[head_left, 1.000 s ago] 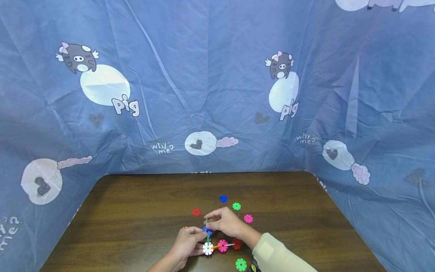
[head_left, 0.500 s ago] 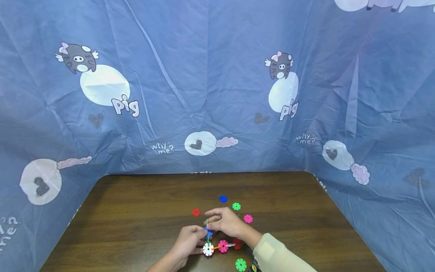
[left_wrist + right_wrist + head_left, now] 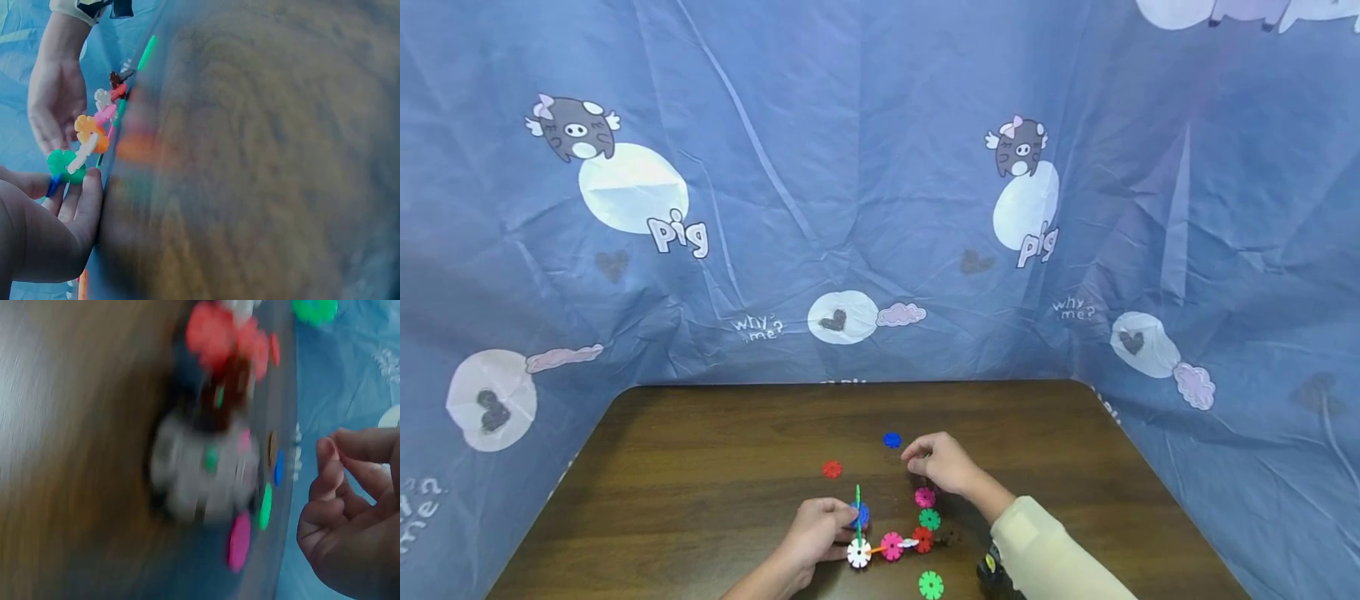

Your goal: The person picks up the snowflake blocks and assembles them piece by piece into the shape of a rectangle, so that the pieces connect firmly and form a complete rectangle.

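My left hand [image 3: 816,537] pinches a blue snowflake disc [image 3: 861,517] at the left end of a chain of slotted plastic discs. Beside it a green disc [image 3: 858,492] stands edge-on, and a white disc [image 3: 859,554] sits just below. From there the chain runs right through a pink disc [image 3: 892,547] to a red disc [image 3: 923,540], then bends away to a green piece and a pink one. In the left wrist view, thumb and fingers meet at the blue disc [image 3: 54,185]. My right hand [image 3: 946,463] hovers beyond the chain, fingers loosely bent, nothing visible between them [image 3: 356,500].
Loose discs lie on the brown wooden table [image 3: 715,467]: a red one [image 3: 832,469], a blue one [image 3: 892,440] near the right fingertips, and a green one [image 3: 931,585] toward the front. A blue patterned cloth [image 3: 857,208] hangs around the far sides.
My right hand has left the blue disc area and moved right and away, over where a loose green disc showed, uncovering the chain's right side. The left hand keeps its hold.
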`<state>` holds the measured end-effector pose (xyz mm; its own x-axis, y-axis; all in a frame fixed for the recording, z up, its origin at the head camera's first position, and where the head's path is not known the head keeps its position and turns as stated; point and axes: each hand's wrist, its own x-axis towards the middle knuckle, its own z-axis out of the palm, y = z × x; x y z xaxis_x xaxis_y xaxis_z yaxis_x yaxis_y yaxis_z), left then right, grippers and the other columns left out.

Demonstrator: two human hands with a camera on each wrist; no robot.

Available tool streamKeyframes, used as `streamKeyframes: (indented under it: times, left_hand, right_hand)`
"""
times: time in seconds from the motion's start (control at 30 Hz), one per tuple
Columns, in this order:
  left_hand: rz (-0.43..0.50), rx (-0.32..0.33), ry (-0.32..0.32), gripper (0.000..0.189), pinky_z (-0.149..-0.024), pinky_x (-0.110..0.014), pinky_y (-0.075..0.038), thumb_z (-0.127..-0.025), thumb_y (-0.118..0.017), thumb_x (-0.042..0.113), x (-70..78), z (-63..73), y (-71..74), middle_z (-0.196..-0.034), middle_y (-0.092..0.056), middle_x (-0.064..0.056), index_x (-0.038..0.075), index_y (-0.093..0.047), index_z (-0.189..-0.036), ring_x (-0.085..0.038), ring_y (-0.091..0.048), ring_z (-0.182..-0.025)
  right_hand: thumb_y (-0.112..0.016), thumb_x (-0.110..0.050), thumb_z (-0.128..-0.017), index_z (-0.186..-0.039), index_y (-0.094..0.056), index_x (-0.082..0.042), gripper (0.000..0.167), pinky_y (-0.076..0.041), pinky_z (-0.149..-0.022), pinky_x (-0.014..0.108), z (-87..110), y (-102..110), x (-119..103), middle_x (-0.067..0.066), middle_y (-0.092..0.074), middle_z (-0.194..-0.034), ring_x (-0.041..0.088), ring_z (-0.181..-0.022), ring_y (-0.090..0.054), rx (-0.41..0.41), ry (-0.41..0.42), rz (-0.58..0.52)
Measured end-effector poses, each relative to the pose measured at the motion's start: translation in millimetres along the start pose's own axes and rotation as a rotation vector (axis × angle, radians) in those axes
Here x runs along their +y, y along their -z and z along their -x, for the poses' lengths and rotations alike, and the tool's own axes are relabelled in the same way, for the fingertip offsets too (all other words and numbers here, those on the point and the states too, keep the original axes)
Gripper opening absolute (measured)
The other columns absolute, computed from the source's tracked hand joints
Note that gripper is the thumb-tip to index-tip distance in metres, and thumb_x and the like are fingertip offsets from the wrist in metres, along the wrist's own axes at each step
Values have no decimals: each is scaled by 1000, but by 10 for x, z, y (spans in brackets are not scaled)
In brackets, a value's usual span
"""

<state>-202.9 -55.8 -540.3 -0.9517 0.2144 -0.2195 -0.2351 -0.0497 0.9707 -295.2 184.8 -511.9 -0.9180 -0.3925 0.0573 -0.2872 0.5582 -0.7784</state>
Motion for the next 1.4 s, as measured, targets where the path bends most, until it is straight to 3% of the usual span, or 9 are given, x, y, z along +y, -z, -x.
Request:
streamKeyframes:
  times: [0.2,0.37,0.53,0.97,1.4]
  left_hand:
    - [-8,1,1,15,-66,-32,-60,-98,-60,9,-12,-9,8,-89,-73,-12,-6,-63,-98,-17,-68,-75]
    - [-13,12,-1,16,-65,-30,-59,-98,-59,9,-23,-9,8,-91,-73,-13,-6,-63,-98,-16,-66,-75]
    - [-14,23,-1,16,-64,-30,-59,-98,-59,9,-28,6,11,-90,-73,-13,-6,-63,-97,-16,-66,-75]
    - [-10,34,0,14,-64,-31,-59,-98,-59,9,-37,3,14,-87,-73,-13,-4,-63,-96,-15,-65,-74]
    - [-8,36,12,14,-64,-30,-59,-98,-60,9,-34,-5,3,-86,-73,-12,-5,-63,-96,-15,-66,-74]
  right_hand:
    - [-72,7,-81,-91,-74,-2,14,-48,-58,25,85,133,173,-4,-63,-74,7,-67,-56,-107,23,127]
    - [-77,8,-77,-95,-77,-12,27,-47,-66,25,139,128,239,-7,-59,-80,6,-75,-51,-201,129,339]
    - [-79,6,-77,-96,-76,-15,28,-47,-69,25,145,105,265,-7,-58,-84,7,-78,-51,-226,194,437]
    - [-84,5,-70,-88,-67,-16,32,-44,-67,26,129,47,280,-6,-52,-80,8,-75,-47,-137,202,445]
    - [-82,5,-76,-86,-61,-15,31,-43,-61,25,144,51,282,-7,-54,-73,5,-67,-47,-126,145,367]
